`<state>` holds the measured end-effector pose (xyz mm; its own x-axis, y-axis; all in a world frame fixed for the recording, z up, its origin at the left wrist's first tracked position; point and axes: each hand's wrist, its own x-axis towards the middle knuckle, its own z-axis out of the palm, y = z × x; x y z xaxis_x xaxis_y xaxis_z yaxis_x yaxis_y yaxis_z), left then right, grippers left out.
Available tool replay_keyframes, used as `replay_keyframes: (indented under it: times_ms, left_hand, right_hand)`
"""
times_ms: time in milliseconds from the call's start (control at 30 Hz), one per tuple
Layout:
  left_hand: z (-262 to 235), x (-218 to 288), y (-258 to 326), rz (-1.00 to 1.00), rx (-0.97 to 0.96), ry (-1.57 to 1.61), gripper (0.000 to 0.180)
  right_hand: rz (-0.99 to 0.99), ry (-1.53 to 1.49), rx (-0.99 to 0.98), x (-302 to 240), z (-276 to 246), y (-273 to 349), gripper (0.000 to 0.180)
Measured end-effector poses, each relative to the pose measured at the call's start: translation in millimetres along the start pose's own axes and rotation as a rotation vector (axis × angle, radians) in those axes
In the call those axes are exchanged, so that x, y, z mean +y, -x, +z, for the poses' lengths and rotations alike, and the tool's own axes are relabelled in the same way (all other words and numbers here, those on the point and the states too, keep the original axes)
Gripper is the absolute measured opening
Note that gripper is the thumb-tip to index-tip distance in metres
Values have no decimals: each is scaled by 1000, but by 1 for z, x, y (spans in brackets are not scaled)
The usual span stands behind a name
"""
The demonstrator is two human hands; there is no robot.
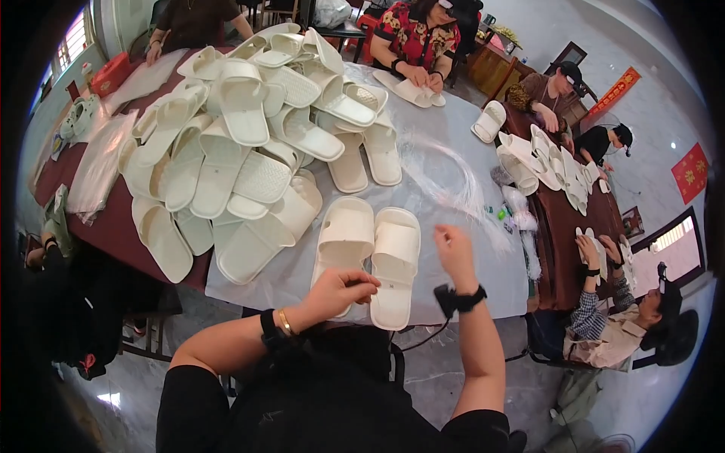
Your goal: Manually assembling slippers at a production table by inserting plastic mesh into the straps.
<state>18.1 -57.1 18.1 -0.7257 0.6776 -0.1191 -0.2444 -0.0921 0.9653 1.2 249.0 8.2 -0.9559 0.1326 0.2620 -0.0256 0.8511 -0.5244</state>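
Observation:
A pair of white slide slippers lies side by side in front of me, the left slipper (347, 223) and the right slipper (396, 253), their soles toward my body. My left hand (336, 294) reaches across the left slipper's near part. Its thumb and fingertips are pinched together beside the right slipper's insole; whatever is between them is too small to make out. Raised to the right of the pair, my right hand (455, 253) has its fingers curled together, and their contents cannot be made out. Clear thin strands (461, 177) lie on the table beyond that hand.
A big heap of white slippers (242, 162) fills the table's left and middle. Clear plastic bags (102, 162) lie left of it. Across the table, a person (418, 45) handles slippers. More people and slippers (555, 162) are at a dark-red table on the right.

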Motion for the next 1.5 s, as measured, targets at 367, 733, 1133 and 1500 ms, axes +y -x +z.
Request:
replay_keyframes:
  times_ms: [367,733,1133,1500]
  left_hand:
    - [-20,-23,-21,-201,104,202,20]
    - [-25,-24,-18,-254,90,238,20]
    - [-44,-14,-19,-264,284,-97,35]
    - [-85,4,-100,357,479,-918,29]
  right_hand:
    - [414,-776,-769,-122,33,110,24]
    - [533,-1027,-607,-129,48,108,23]
    - [793,-1250,-671,-125,61,111,20]
    - [824,-1292,-474,-127,113,39,16]
